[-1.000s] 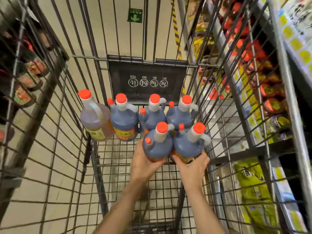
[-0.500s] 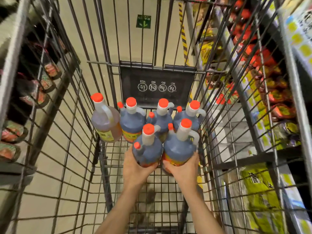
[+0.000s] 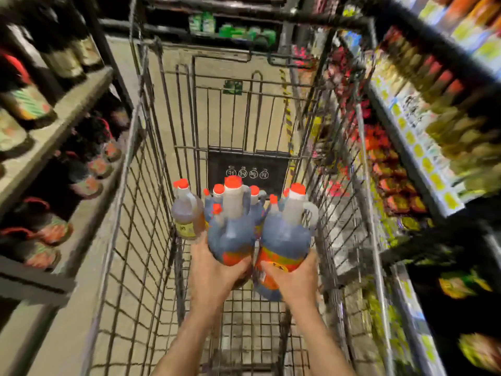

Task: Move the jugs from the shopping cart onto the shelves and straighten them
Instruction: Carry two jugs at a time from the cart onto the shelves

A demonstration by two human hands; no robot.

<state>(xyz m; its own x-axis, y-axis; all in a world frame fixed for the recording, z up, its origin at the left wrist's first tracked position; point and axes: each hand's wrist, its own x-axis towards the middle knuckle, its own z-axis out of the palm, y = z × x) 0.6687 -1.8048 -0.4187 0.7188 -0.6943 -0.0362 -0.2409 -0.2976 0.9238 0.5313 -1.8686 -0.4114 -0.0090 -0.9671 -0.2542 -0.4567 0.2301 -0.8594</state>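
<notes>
While each hand grips one dark jug from below, both jugs stand upright, necks pointing up, above the cart (image 3: pixel 127 240) floor. The left hand (image 3: pixel 214 272) is curled round the base of the left jug (image 3: pixel 230 234); the right hand (image 3: pixel 294 280) is curled round the base of the right jug (image 3: pixel 284 240). The two jugs are just beside each other. Four more jugs remain behind them at the far end. Shelves (image 3: pixel 62 112) flank the cart on both sides; each hand is nearer its own side.
</notes>
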